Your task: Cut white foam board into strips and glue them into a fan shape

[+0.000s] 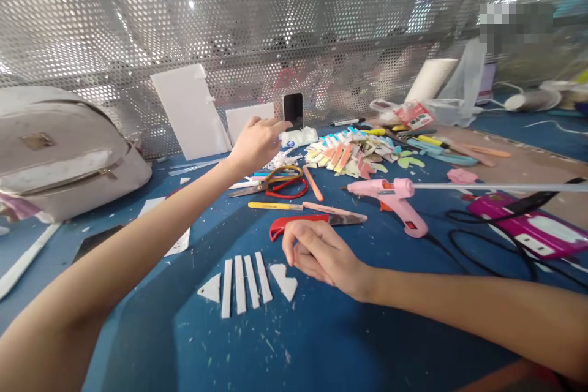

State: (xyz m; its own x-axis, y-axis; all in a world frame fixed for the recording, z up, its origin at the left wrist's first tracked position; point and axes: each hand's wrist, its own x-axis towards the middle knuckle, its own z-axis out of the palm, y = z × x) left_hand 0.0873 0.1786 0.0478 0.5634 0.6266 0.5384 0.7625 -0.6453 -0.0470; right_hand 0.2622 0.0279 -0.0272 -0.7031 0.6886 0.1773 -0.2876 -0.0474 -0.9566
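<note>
My left hand (pixel 257 144) reaches far forward above the table, its fingers stretched toward a dark-screened phone (pixel 293 111) and a white soft pack (pixel 298 137). Nothing shows in that hand; whether a fingertip touches the phone I cannot tell. Lower down, my right hand (pixel 324 254) rests with curled fingers and no visible object in them. Just beyond it lies a red-handled knife (pixel 301 222), its blade pointing right. White foam strips (pixel 240 285) lie side by side left of my right hand, between a white triangular piece (pixel 211 288) and a notched white piece (pixel 285 282).
Scissors (pixel 271 182) and a yellow pen (pixel 274 206) lie mid-table. A pink glue gun (pixel 390 196), its cord and a magenta power strip (pixel 528 226) occupy the right. Coloured scraps (pixel 349 153) are heaped behind. White boards (pixel 190 113) lean on the mesh; a backpack (pixel 68 153) stands left.
</note>
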